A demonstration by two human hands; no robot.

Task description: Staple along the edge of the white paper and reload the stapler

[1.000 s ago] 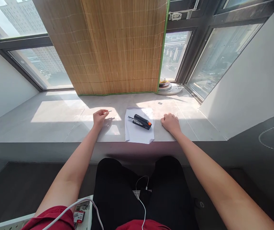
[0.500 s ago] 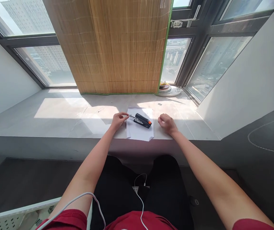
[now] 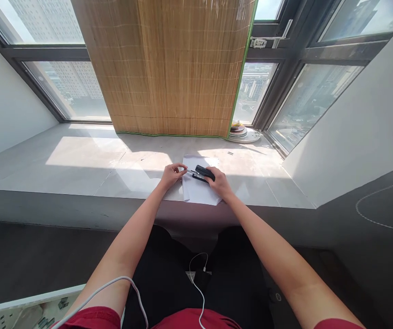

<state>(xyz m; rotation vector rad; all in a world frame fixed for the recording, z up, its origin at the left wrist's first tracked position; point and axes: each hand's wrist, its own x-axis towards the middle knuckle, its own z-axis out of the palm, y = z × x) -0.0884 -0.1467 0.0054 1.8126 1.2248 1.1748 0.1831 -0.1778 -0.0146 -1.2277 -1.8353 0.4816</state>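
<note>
The small black stapler, judged light, rigid and best gripped across its body, lies on the white paper on the windowsill, right hand curled over it, left hand pinching its metal front end

Both bare forearms reach forward from the near edge and converge toward the middle, the left arm angling in from the near left and the right arm from the near right. The left hand sits knuckles up with its fingers curled and the fingertips pinched together, pointing right. The right hand lies just to its right, palm down with the fingers bent over in a loose grasp; the two hands are close together but not touching.
</note>
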